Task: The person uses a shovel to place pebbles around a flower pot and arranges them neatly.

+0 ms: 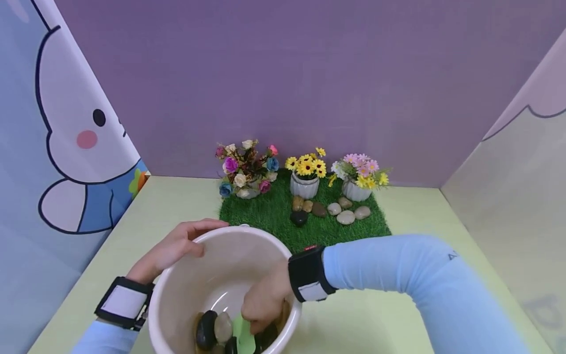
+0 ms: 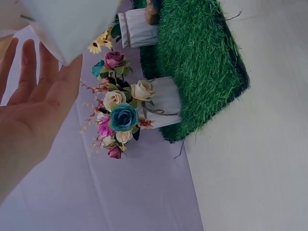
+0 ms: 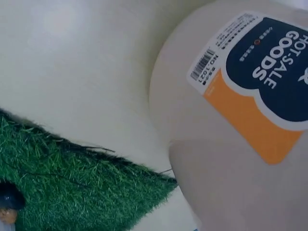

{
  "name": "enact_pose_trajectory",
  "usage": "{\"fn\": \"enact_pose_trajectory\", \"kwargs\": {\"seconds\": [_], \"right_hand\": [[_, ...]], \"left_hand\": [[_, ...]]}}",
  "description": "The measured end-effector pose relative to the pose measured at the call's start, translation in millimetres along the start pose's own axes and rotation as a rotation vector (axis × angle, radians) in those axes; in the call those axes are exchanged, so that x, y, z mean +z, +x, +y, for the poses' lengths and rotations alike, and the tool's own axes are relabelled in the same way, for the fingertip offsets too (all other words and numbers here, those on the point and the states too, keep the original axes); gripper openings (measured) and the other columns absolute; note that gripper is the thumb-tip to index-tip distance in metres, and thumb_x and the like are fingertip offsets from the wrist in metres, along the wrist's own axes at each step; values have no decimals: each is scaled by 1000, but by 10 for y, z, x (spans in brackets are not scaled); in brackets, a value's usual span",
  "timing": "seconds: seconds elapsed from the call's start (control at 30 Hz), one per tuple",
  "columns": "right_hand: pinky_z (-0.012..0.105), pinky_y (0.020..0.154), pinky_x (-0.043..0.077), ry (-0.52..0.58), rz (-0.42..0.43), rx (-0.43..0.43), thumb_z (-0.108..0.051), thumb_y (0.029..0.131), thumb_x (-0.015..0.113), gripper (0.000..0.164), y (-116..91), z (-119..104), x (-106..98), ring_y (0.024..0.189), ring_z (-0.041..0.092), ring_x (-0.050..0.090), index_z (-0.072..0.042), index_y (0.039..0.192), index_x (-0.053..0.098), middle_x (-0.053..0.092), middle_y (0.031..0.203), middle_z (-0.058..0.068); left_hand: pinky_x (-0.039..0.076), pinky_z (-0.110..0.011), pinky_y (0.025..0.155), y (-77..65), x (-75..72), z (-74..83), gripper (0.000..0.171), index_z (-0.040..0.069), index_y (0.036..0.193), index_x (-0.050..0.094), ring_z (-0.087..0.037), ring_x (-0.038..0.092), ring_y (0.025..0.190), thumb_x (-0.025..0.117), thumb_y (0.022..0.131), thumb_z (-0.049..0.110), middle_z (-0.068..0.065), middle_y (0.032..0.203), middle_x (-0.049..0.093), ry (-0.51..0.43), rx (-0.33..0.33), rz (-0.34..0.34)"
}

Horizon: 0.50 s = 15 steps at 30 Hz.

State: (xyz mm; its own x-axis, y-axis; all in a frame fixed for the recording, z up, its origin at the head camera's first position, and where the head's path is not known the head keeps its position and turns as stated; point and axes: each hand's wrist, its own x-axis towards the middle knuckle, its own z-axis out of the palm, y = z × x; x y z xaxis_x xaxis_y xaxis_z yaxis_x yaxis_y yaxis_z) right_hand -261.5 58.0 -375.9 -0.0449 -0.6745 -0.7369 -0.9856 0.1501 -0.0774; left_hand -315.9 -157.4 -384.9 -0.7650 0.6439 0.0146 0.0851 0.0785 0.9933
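Observation:
A large off-white bucket [image 1: 225, 260] tilts toward me, with black, grey and brown stones [image 1: 223, 327] in its bottom. My left hand [image 1: 174, 248] holds the rim at the far left, its thumb over the edge and its fingers along the outer wall. Reaching inside over the right rim, my right hand [image 1: 267, 300] has curled fingers round a small light green shovel [image 1: 243, 334] among the stones. The hand covers part of that shovel. In the right wrist view only the bucket's outside with its label [image 3: 255, 82] shows, and the hand is out of sight.
Behind the bucket lies a green turf mat [image 1: 269, 216]. Along its back stand pots of mixed roses [image 1: 247, 172], yellow daisies [image 1: 305, 172] and pink flowers [image 1: 360, 172]. Several brown, black and pale stones [image 1: 346, 217] rest before the pots. A purple backdrop [image 1: 283, 88] rises behind.

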Motion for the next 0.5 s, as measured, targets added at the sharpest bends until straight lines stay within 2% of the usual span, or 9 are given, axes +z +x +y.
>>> {"fn": "enact_pose_trajectory", "kwargs": {"seconds": [0.13,0.23,0.33,0.5], "right_hand": [[19,56,36,59,37,14,-26,107,43,50,-43,39,-67,60,10,43,-20,57,40,49,64,-5],[17,57,35,163,91,-7,-24,108,43,49,-84,91,-100,58,8,44,-21,59,39,46,62,-7],[15,57,32,294,160,-31,-21,108,44,47,-137,130,-96,56,4,40,-21,61,39,40,59,-10],[14,59,32,430,254,-3,-20,107,47,41,-245,117,-87,57,2,40,-20,66,43,39,62,-10]], "left_hand": [[61,-35,76,-13,-22,49,67,-9,144,47,-18,70,100,53,78,-3,-1,122,69,-2,0,22],[60,-33,75,-14,-33,76,69,-8,145,47,-18,68,99,52,77,-3,-6,124,67,32,-29,37],[58,-33,75,0,-17,61,70,-7,146,47,-19,67,99,50,76,-4,-13,128,65,64,-50,29],[58,-35,78,-13,25,4,69,-6,146,48,-23,66,100,49,77,-4,-20,130,63,75,-60,3]]}}
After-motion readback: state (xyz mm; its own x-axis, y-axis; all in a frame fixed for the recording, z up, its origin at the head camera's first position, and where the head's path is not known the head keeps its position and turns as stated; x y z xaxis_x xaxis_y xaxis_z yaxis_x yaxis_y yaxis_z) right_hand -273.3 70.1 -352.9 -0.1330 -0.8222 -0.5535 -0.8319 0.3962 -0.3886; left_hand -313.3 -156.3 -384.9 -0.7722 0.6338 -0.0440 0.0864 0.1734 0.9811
